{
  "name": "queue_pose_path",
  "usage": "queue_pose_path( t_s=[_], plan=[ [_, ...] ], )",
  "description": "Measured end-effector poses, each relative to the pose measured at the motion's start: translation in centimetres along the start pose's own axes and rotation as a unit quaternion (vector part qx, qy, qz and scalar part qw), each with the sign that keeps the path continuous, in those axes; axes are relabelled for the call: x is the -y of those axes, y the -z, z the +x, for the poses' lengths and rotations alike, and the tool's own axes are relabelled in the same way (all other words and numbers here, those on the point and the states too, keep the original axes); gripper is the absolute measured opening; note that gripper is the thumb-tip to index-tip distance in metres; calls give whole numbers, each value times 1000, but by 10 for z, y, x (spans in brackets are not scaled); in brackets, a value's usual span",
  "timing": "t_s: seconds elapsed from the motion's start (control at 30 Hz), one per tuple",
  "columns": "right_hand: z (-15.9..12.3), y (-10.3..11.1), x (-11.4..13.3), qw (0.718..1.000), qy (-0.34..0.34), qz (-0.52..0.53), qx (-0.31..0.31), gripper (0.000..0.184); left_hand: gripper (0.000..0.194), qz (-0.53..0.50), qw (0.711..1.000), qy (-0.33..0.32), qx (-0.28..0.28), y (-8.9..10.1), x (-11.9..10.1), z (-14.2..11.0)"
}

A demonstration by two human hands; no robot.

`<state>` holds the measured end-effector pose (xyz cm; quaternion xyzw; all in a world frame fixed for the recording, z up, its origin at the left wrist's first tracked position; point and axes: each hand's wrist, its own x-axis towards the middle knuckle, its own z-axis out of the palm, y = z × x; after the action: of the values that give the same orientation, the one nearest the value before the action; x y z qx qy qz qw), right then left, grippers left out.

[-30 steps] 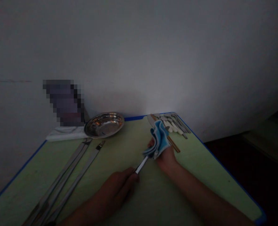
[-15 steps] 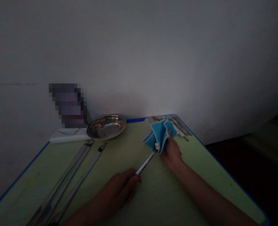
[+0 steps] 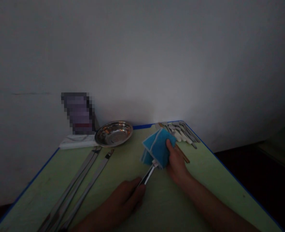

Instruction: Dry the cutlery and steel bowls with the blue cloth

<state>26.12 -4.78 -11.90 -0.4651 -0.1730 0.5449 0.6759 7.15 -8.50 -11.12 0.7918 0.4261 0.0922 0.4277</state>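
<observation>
My left hand [image 3: 125, 196] is closed around a shiny metal utensil handle [image 3: 147, 176] that slants up and to the right. The far end of that utensil is covered by a folded blue cloth [image 3: 160, 146] with pale edging and a small white tag, so its kind is hidden. My right hand [image 3: 177, 159] grips the cloth from the right, thumb on top. On the left of the table lie several long flat metal handles [image 3: 86, 188], side by side, their near ends cut off or behind my left arm.
A shallow steel bowl [image 3: 114, 137] stands at the table's back edge. Left of it are a white folded cloth or paper [image 3: 78, 141] and a blurred-out upright object [image 3: 81, 112]. Cutlery [image 3: 183, 132], some white-handled, and chopsticks [image 3: 183, 154] lie at the back right. The wall [image 3: 142, 64] rises behind.
The cloth has shifted slightly down and left and folded over, with my right thumb now flat on it. Chopsticks show behind my right hand. The whole view has shifted a little.
</observation>
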Motion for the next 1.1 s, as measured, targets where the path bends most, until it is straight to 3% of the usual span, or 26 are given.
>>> queue_pose_path(
  t_s=[0.1, 0.2, 0.3, 0.43, 0.5, 0.63, 0.77, 1.1],
  plan=[
    [10, 4, 6, 999, 0, 21, -33, 26, 38, -33, 999, -2, 26, 6, -1, -5],
    [13, 7, 3, 999, 12, 29, -25, 23, 34, -66, 995, -28, 75, 13, 0, -7],
    [12, 7, -3, 1000, 9, 20, 3, 18, 31, -91, 989, -41, 113, 17, 2, -6],
    [12, 6, -11, 996, -45, -24, 78, 24, 36, -109, 987, -60, 105, 15, 6, 1],
    [14, 7, -14, 995, -40, -46, 84, 28, 40, -112, 986, -64, 110, 14, 9, 4],
    [23, 11, -9, 999, 7, -30, 25, 24, 40, -67, 989, -72, 110, 14, 8, 4],
    [29, 14, -1, 999, -4, 4, -54, 17, 36, -13, 993, -76, 88, 17, 3, 2],
    [-3, 3, -23, 987, -35, -117, 106, 35, 40, -39, 994, -51, 84, 14, 5, 3]
  ],
)
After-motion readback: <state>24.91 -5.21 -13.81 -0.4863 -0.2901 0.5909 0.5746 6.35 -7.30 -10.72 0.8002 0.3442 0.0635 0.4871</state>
